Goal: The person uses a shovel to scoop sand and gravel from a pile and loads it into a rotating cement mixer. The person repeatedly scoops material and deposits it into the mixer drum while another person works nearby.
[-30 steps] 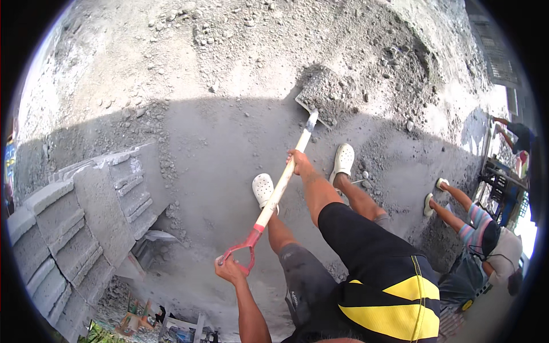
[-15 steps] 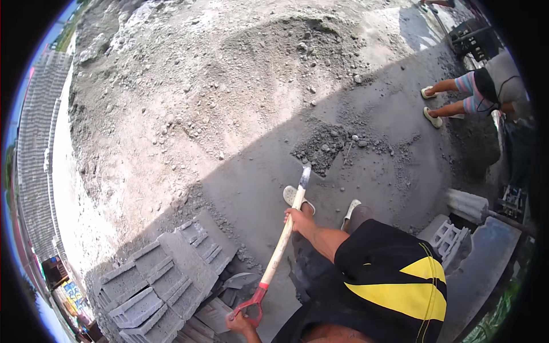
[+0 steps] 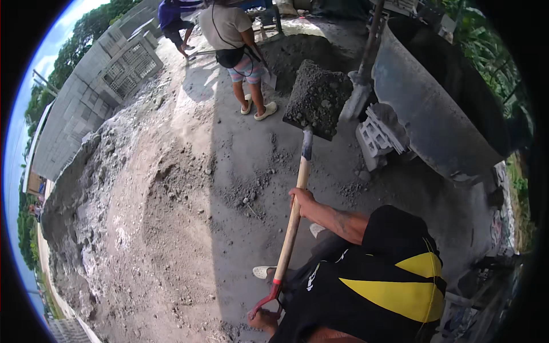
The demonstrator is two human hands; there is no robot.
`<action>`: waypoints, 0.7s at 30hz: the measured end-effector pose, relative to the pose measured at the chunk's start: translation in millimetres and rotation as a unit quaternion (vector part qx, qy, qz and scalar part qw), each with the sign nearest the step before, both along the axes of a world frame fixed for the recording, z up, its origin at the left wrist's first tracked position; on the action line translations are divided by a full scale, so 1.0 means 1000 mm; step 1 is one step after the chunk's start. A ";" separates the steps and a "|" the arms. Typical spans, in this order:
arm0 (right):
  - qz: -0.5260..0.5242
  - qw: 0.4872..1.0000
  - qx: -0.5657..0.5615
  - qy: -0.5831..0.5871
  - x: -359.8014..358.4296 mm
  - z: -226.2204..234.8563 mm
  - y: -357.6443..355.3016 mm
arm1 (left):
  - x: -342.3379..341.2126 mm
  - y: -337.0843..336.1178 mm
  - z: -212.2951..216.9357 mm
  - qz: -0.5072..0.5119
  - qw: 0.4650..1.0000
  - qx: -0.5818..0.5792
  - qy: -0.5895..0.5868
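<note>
Just short of the big grey mixer drum [image 3: 434, 108], the shovel [image 3: 297, 200] hangs level, its blade heaped with dark gravelly mix [image 3: 317, 97]. My right hand [image 3: 302, 200] wraps the wooden shaft midway; the left hand [image 3: 264, 319] closes round the red handle, farther from the drum. Tilt the blade and the load spills before the drum. Concrete blocks [image 3: 380, 134] sit under its rim, and a person [image 3: 237, 34] stands beyond the blade, near enough to get struck.

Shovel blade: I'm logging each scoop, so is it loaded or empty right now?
Loaded. The shovel blade carries a heaped mound of grey gravelly mix, lifted off the ground.
</note>
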State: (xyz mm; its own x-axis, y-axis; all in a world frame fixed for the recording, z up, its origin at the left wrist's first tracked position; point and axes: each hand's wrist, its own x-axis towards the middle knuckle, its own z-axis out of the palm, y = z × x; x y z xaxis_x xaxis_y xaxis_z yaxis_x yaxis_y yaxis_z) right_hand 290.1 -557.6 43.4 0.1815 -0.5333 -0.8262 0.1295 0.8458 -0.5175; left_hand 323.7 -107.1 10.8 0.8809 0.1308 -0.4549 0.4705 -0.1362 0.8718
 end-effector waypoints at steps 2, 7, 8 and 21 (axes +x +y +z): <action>-0.063 0.991 -0.096 -0.065 -0.044 0.063 -0.091 | 0.038 -0.096 0.004 -0.084 0.981 -0.166 -0.049; -0.268 0.871 -0.327 -0.251 -0.177 0.194 -0.255 | 0.014 -0.370 0.167 -0.281 0.880 -0.258 -0.284; -0.319 0.846 -0.353 -0.241 -0.203 0.209 -0.270 | -0.011 -0.407 0.194 -0.313 0.858 -0.251 -0.321; -0.266 0.901 -0.266 -0.214 -0.186 0.123 -0.156 | 0.009 -0.311 0.042 -0.336 0.865 -0.187 -0.324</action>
State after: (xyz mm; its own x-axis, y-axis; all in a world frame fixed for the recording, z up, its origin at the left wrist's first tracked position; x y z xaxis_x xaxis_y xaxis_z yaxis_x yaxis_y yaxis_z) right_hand 103.9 -713.8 166.5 0.0246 -0.9390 -0.3431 0.7281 0.2520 -0.6375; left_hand 332.6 -418.1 53.0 0.7870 -0.5586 0.2619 -0.2081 0.1592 0.9651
